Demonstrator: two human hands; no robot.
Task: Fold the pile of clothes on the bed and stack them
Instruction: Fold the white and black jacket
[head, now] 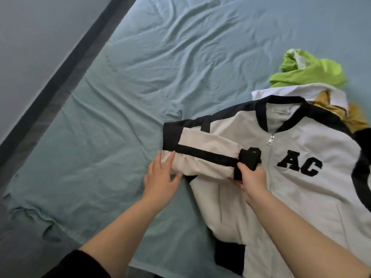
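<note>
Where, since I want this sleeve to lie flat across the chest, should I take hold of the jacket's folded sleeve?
Take the black cuff at the free end of the sleeve, coming from the near side, as the right hand does. The cuff is a thicker band lying near the zip, while the left hand steadies the folded end.
</note>
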